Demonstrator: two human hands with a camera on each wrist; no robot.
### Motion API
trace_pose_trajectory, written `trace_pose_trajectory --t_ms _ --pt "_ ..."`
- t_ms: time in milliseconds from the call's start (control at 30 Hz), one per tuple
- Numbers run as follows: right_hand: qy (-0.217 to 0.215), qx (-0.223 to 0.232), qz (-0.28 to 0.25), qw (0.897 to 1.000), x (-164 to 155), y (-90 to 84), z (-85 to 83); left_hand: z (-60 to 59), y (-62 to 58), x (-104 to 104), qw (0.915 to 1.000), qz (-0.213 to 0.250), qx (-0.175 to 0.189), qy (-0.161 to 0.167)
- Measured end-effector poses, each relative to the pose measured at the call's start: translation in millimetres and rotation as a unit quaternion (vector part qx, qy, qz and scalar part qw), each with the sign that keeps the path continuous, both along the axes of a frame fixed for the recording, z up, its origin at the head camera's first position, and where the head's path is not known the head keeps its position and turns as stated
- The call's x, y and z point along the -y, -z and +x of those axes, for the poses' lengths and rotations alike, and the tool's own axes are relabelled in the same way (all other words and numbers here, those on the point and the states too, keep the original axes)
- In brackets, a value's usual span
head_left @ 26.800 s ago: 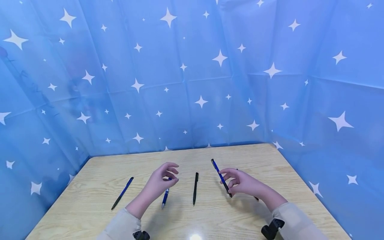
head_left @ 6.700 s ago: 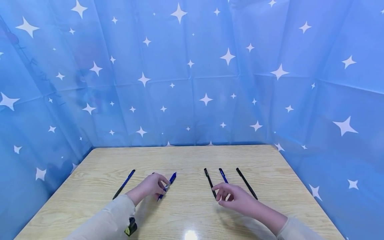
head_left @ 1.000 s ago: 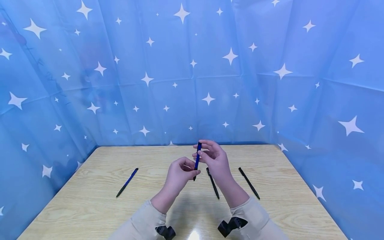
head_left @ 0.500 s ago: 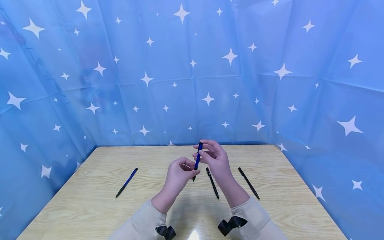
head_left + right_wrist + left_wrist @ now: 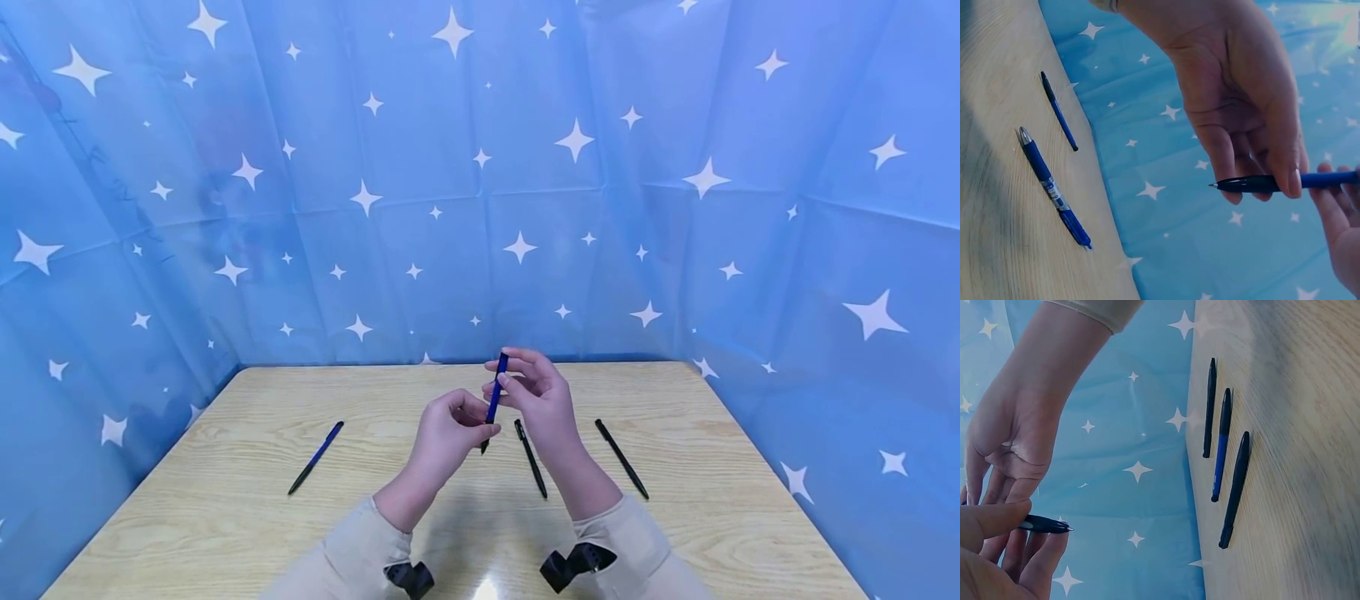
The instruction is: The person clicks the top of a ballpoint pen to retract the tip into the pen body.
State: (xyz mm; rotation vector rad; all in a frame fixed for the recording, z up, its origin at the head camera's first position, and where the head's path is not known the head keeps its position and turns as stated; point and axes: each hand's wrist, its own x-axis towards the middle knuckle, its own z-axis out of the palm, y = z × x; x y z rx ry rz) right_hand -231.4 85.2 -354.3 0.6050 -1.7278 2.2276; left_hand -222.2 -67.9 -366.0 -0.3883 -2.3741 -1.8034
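Blue pen [image 5: 495, 400] sits upright between my hands above the tabletop [image 5: 225, 517]: my left hand [image 5: 448, 433] pinches its lower, dark tip end, my right hand [image 5: 542, 400] pinches its upper barrel. From the head view I see a blue pen at the left [image 5: 316, 457] and two black pens [image 5: 530, 458] lying well apart. My left wrist view shows a third pen lying between the black ones [image 5: 1222, 445], hidden from the head view by my right hand. My right wrist view adds a clear-barrelled blue pen [image 5: 1054, 187] on the wood.
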Motion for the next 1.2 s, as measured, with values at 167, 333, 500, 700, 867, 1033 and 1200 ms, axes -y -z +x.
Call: trace_pose_trajectory --t_ms 167,333,500,700,867,1033,1200 --pt "-0.004 -0.009 0.008 1.000 -3.6 -2.0 1.1 0.9 -1.5 2.7 0.9996 -0.017 -0.005 0.020" --pt "0.010 -0.001 0.085 0.996 -8.7 -3.9 1.2 1.9 0.0 11.2 0.9983 -0.044 -0.024 0.030" --pt "0.032 -0.009 0.156 0.987 -16.8 -4.1 -0.4 -0.3 1.0 19.6 0.9968 -0.057 -0.043 0.034" --pt "0.043 -0.005 0.189 0.981 -29.9 -0.9 -2.4 -1.7 -0.3 30.1 0.9960 -0.070 -0.046 0.030" --pt "0.041 0.011 0.218 0.975 -40.0 4.7 -2.2 -5.2 3.7 41.9 0.9927 -0.110 -0.039 0.030" --pt "0.037 0.024 0.246 0.968 -48.5 10.0 -1.2 -12.7 12.2 57.9 0.9882 -0.148 -0.027 0.026" --pt "0.035 0.031 0.275 0.960 -56.7 21.7 -3.8 -18.7 21.4 73.5 0.9833 -0.181 -0.010 0.016"
